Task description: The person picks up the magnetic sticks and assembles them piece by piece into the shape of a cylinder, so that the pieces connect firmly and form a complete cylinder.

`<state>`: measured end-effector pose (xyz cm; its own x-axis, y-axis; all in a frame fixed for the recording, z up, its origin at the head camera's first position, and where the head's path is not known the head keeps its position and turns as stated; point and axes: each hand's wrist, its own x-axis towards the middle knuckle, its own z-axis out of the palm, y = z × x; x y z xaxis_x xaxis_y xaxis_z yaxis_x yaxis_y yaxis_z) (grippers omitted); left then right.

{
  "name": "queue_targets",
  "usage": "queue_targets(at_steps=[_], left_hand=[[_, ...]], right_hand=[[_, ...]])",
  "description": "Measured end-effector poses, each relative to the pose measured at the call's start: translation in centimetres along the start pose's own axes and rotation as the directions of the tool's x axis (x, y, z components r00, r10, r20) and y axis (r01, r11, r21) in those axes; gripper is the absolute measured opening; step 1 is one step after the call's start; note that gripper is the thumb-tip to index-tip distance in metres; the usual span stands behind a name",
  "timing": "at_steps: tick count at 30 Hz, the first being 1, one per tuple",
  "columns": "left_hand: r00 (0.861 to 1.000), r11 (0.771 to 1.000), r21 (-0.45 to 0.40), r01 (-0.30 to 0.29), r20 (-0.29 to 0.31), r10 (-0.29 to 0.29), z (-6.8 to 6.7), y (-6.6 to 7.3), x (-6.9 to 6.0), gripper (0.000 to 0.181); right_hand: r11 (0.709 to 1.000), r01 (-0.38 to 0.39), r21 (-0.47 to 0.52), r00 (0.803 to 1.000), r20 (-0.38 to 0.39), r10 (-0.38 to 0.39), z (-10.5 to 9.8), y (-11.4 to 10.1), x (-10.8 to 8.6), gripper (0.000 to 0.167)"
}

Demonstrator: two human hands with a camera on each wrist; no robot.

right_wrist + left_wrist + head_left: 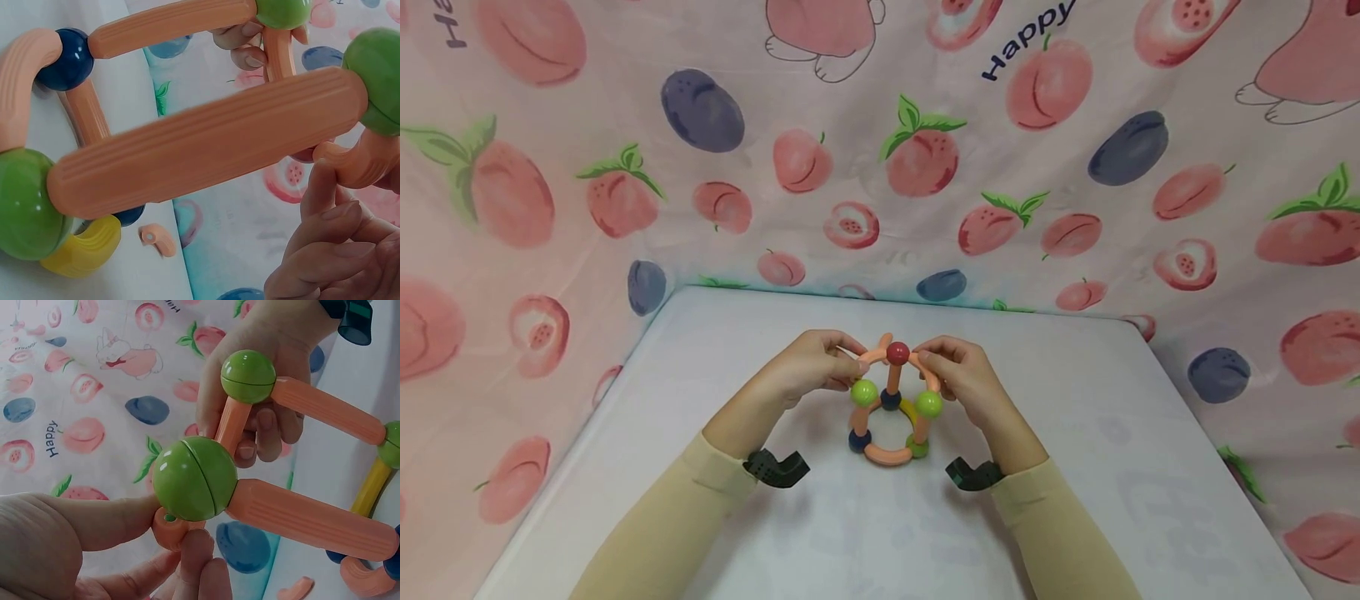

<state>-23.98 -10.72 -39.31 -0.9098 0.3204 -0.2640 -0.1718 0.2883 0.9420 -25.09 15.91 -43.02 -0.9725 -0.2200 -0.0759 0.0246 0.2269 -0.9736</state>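
Observation:
A frame of toy rods and balls stands on the table between both hands. Its base joins two navy balls (860, 441) and a green ball (917, 447) with a yellow curved rod (909, 409) and an orange curved rod (887, 456). Upright orange rods (206, 140) carry a red ball (898, 353) at the back and two light green balls (864, 392) in front. My left hand (816, 362) pinches the left top curved rod (170, 532), by a green ball. On the other side, my right hand (962, 371) pinches the right top curved rod (928, 372).
Behind the frame, a loose orange curved piece (157, 239) lies on the white table (1075, 517). A fruit-printed cloth (865, 167) hangs around the back and sides. Dark wrist cameras (777, 468) jut inward from both wrists, near the frame's front.

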Motion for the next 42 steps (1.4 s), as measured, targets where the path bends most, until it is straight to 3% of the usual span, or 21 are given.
queue_targets(at_steps=[9, 19, 24, 28, 35, 42], left_hand=[[1.0, 1.0, -0.01, -0.002, -0.027, 0.002, 0.3, -0.3, -0.3, 0.03], [1.0, 1.0, 0.002, 0.008, 0.01, -0.008, 0.2, -0.4, 0.6, 0.039], [0.998, 0.998, -0.057, -0.012, 0.058, 0.015, 0.0, -0.5, 1.4, 0.042], [0.999, 0.995, -0.096, -0.001, 0.048, 0.006, 0.1, -0.6, 1.2, 0.038], [1.0, 0.994, -0.109, 0.014, -0.01, -0.015, 0.4, -0.3, 0.5, 0.033], [0.999, 0.988, -0.149, 0.034, -0.02, -0.038, 0.6, -0.3, 0.1, 0.033]], right_hand=[[1.0, -0.003, -0.004, 1.0, -0.009, 0.003, 0.1, 0.0, 0.1, 0.029], [1.0, 0.005, -0.002, 1.0, -0.005, -0.005, 0.0, -0.1, 0.3, 0.032], [1.0, 0.011, 0.01, 1.0, 0.01, -0.011, 0.0, 0.0, 0.6, 0.032], [1.0, -0.014, -0.014, 1.0, 0.011, 0.014, 0.0, -0.1, 0.8, 0.034], [0.99, -0.102, -0.093, 0.994, -0.046, 0.098, -0.3, 0.9, 2.8, 0.035], [0.975, -0.178, -0.131, 0.984, -0.057, 0.171, -0.4, 3.5, 5.9, 0.038]])
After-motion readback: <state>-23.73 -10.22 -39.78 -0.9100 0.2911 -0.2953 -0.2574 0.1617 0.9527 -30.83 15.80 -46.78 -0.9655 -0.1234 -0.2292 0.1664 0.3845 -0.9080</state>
